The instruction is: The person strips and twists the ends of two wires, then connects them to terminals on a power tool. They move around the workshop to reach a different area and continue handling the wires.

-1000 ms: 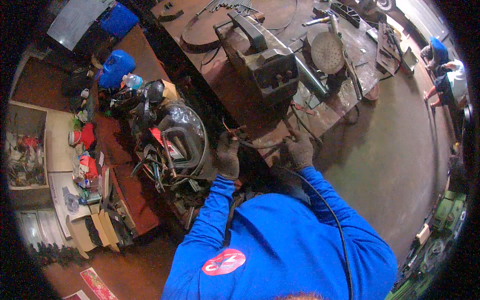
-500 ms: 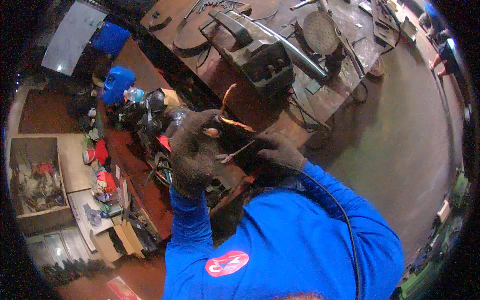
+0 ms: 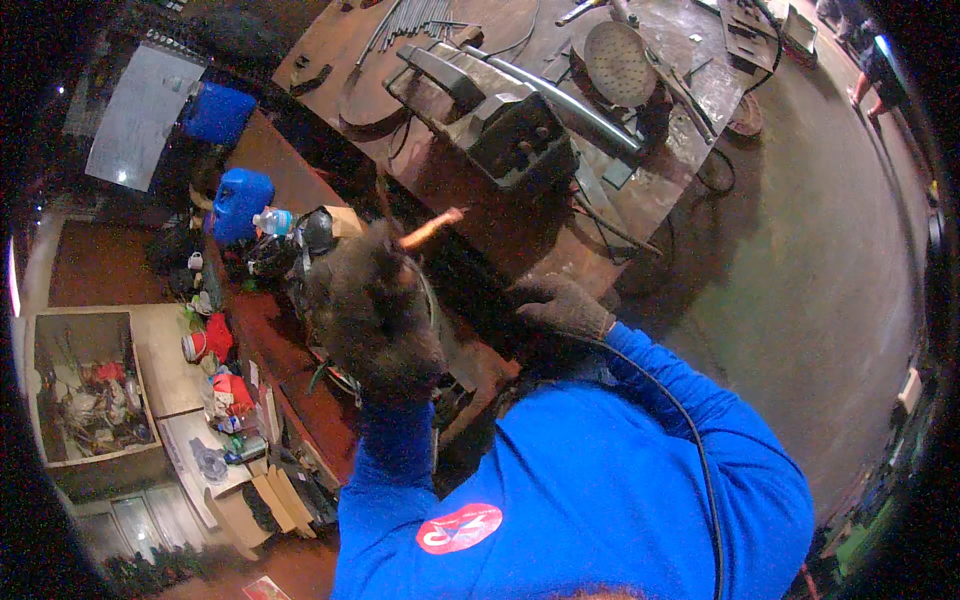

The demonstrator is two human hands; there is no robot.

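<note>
Two gloved hands are seen in the head view. Left hand point(image 3: 375, 315) is raised close to the camera, fingers curled around a thin orange rod point(image 3: 432, 228) that sticks up past the glove. Right hand point(image 3: 560, 305) is held lower, near the rusty workbench point(image 3: 480, 215) edge; its finger state cannot be told. Grey machine box point(image 3: 500, 115) sits on the bench beyond.
</note>
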